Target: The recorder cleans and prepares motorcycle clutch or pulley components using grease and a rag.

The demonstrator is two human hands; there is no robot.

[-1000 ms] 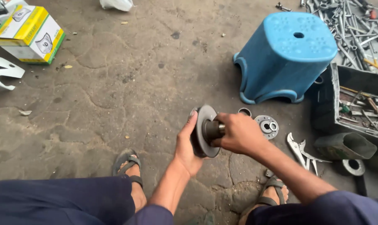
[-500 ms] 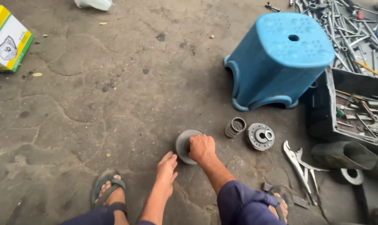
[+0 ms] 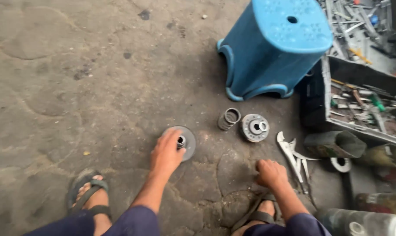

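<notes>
A round grey metal disc with a short hub in its middle lies flat on the concrete floor. My left hand rests on its left half, fingers curled over the hub. My right hand is down on the floor to the right, fingers curled with nothing in them, just left of a pair of locking pliers. A coiled metal spring and a round flanged hub lie side by side beyond the disc.
A blue plastic stool stands behind the parts. A dark tray of tools sits at the right, with bottles and a metal ring near it. My sandalled feet are at the bottom.
The disc, held up in both hands a second ago, now lies on the floor. My right hand has left it and moved right toward the pliers; my left hand is on it.
</notes>
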